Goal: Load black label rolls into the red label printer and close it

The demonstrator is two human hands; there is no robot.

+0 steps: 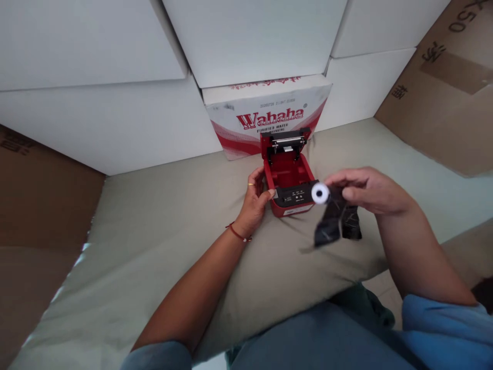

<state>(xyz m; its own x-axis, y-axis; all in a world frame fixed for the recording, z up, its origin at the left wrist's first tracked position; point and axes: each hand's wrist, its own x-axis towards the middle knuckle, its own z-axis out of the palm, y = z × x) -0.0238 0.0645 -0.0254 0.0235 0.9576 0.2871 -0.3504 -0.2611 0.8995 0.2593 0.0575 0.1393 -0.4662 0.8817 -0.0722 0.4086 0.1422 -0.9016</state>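
One red printer [287, 177] stands upright on the cloth-covered counter [185, 221], just in front of one white-and-red Wahaha box [265, 115]; behind and to either side of that box are five plain white boxes [254, 41], and two brown cardboard boxes [439, 97] flank the scene, one at each side. The printer's single lid [287, 141] is raised at the back, showing a dark roller bar with a shiny metal strip; the bay below is red, smooth-walled and has no roll in it. A black front panel [296, 194] carries small white markings too fine to read, and a pale label [298, 210] sits on the red front face beneath. The left hand [254, 201], with one ring and one red bracelet [239, 233] at its wrist, is clamped on the printer's left side, thumb at the front corner. The right hand [372, 191] is closed, thumb against fingers, on one small white roll [315, 193] with a dark round core, held near the printer's front right corner. Black wrapping [327, 228] hangs from the roll in two creased, blurred flaps.
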